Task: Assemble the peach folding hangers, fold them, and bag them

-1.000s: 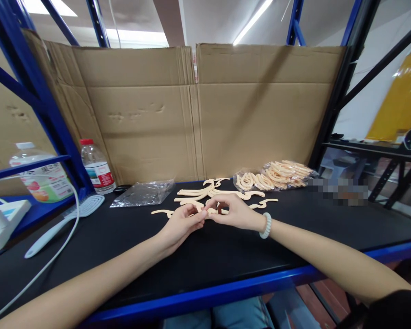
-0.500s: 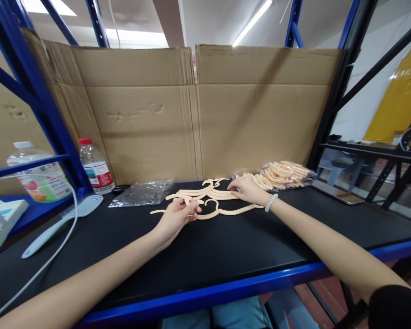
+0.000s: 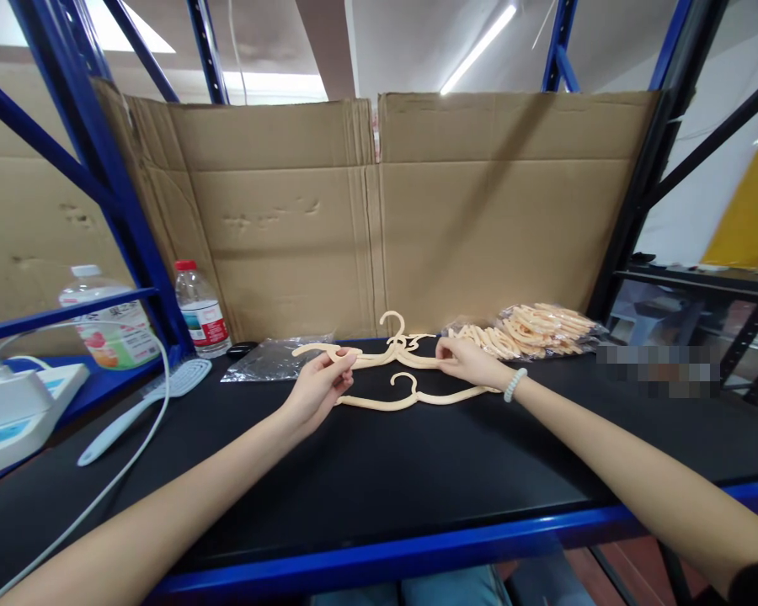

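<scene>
The left hand (image 3: 320, 389) is closed, its thumb and fingers pinching the left arm of a held hanger (image 3: 395, 358), whose tip sticks out past the hand to the left. The right hand (image 3: 471, 361) is also closed, fingertips and thumb nipping the hanger's right arm. This pale hanger spans the gap between the hands, hook up, over the far half of the black surface (image 3: 379, 480). On the surface, just nearer, lies a second hanger (image 3: 379, 406), its hook pointing left, its left end partly behind the left hand and its right end by the bracelet (image 3: 515, 385). Parts of other hangers show behind the held one, too overlapped to count. At far right, clear bags (image 3: 543, 331) of pale hangers lie before the cardboard (image 3: 480, 210). At far left are a flat clear wrapper (image 3: 271, 359), a red-capped bottle (image 3: 202, 311) and a larger bottle (image 3: 110, 328); a brush (image 3: 145, 410) and a white cable (image 3: 144, 438) lie nearer. A pixelated patch hides something at right.
</scene>
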A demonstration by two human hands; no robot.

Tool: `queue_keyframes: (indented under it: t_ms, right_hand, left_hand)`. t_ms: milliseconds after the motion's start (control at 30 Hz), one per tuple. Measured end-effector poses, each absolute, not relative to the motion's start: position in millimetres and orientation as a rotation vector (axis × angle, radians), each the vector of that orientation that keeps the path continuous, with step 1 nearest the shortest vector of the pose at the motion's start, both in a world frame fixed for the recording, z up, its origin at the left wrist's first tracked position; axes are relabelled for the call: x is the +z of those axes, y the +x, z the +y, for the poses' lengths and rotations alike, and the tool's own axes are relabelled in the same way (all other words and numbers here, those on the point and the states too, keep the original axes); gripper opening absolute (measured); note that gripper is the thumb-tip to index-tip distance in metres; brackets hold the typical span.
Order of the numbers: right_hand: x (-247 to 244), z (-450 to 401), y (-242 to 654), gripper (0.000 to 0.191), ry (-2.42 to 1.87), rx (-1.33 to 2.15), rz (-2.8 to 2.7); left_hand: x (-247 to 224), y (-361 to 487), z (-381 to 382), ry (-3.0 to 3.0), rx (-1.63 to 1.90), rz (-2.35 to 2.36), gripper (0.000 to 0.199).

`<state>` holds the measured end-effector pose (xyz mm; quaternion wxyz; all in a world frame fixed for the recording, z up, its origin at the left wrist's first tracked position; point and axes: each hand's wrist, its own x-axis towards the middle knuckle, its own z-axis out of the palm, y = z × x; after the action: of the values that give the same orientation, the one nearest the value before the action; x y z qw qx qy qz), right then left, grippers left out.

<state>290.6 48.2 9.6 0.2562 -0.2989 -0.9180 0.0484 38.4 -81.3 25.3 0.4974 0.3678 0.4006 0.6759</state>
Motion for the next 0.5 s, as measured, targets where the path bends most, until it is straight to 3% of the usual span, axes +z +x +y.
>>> queue_keyframes:
  t_ms: [500]
  right_hand:
    - [60, 47, 339, 0.025, -0.718, 0.651, -2.454]
  left_hand:
    - [30, 39, -85, 0.914, 1.583, 0.976, 0.027]
